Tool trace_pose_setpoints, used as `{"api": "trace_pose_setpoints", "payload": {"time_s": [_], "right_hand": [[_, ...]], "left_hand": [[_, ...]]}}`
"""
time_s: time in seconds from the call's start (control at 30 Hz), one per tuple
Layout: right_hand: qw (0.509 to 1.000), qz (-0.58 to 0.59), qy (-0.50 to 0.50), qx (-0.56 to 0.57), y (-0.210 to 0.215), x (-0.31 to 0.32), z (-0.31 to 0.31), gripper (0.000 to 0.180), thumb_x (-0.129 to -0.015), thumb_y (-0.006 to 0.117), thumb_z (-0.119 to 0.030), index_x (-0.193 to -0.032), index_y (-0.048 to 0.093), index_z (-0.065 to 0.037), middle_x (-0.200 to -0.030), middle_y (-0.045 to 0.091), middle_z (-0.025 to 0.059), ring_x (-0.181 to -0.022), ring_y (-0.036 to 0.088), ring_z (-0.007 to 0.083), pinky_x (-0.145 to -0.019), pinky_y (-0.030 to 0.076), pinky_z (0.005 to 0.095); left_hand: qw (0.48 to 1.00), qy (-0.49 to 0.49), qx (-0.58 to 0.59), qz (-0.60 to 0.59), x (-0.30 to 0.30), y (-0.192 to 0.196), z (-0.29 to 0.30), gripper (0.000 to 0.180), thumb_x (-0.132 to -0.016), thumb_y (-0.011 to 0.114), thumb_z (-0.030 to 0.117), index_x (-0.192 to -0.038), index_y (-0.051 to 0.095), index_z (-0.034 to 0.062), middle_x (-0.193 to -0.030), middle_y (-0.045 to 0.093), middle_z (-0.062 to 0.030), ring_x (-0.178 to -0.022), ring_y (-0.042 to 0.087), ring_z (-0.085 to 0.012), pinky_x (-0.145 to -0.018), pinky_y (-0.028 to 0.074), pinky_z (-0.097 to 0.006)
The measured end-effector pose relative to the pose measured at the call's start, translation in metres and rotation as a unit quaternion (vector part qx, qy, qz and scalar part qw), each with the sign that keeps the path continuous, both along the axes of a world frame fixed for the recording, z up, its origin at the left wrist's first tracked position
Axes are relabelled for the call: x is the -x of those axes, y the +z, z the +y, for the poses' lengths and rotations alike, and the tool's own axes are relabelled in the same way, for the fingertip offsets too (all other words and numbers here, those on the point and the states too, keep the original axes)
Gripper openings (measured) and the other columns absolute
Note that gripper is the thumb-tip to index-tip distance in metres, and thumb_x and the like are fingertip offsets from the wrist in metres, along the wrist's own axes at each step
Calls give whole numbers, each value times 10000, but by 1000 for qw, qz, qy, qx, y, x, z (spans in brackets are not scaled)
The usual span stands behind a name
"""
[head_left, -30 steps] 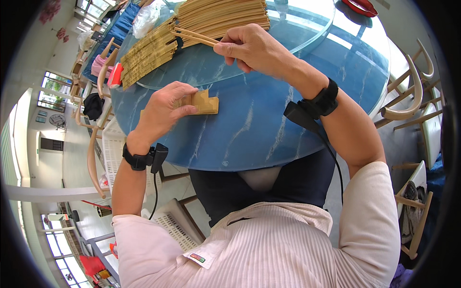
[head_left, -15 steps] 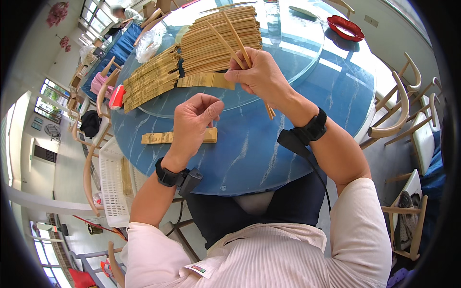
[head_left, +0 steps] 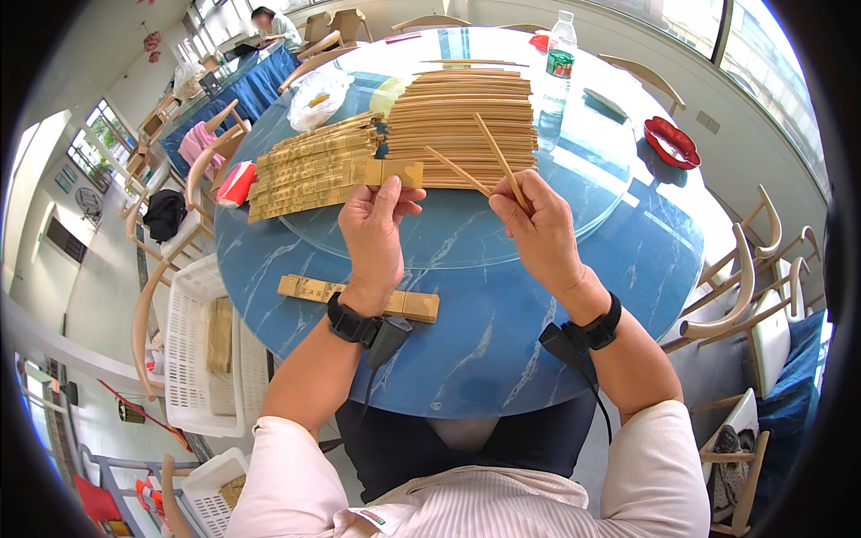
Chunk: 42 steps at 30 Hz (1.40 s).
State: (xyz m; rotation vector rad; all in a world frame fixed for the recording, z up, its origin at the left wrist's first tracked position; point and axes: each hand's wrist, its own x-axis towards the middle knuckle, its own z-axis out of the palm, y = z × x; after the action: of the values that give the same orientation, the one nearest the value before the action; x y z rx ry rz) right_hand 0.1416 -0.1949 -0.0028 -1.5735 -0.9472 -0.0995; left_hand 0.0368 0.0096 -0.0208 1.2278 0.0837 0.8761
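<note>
My left hand is closed, thumb over fingers, on the end of a flat gold paper chopstick sleeve. My right hand pinches a pair of wooden chopsticks, their ends pointing up and to the left, apart from the sleeve. Beyond the hands lies a wide pile of bare chopsticks. To its left, gold sleeves lie in overlapping rows. Nearer me, a narrow stack of gold paper sleeves rests on the blue table, partly behind my left wrist.
The round blue marble-patterned table carries a glass turntable. A plastic bottle, a red dish, a clear plastic bag and a red-and-white packet stand around. White baskets sit at the left; chairs surround the table.
My left hand has gone forward from above the near stack and taken hold of a sleeve. My right hand has lowered slightly with the chopsticks. The view has tilted up.
</note>
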Motion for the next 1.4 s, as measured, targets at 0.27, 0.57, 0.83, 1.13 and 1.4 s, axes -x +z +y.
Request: {"api": "trace_pose_setpoints", "payload": {"time_s": [0.27,0.57,0.83,1.13,1.4], "right_hand": [[997,-62,-12,35,-4,10,2,152,-921,800,-45,-1006,687,10,-882,584,93,-722,557,230,-664,474,351],[997,-26,60,32,-9,2,2,83,-994,742,-28,-1021,716,45,-897,591,24,-727,579,87,-613,501,233],[987,107,97,72,-1,11,2,128,-997,740,-71,-1044,694,39,-828,622,60,-679,593,127,-615,497,280],[964,-3,121,238,7,15,-2,249,-1091,629,-218,-1050,700,16,-709,608,64,-628,585,162,-594,502,312],[922,187,250,229,12,11,-8,545,-1148,496,-418,-1192,735,70,-642,636,27,-460,575,68,-455,475,203]], "left_hand": [[998,-10,31,-47,16,14,-11,174,-1049,701,125,-1134,702,-28,-1040,774,-116,-933,761,-199,-840,625,-341],[997,-36,9,-63,21,16,-12,174,-1053,690,109,-1181,705,-8,-1060,773,-110,-985,770,-226,-856,628,-344],[998,-36,-55,16,21,12,-12,173,-1050,700,126,-1144,707,-19,-1015,771,-103,-924,767,-198,-797,618,-319],[999,-19,-30,-31,18,14,-11,135,-1051,705,146,-1026,683,15,-950,772,-109,-837,743,-155,-745,592,-294],[996,-59,-9,-60,20,14,-7,134,-1086,653,171,-1042,651,44,-1002,761,-88,-847,724,-145,-758,594,-302]]}}
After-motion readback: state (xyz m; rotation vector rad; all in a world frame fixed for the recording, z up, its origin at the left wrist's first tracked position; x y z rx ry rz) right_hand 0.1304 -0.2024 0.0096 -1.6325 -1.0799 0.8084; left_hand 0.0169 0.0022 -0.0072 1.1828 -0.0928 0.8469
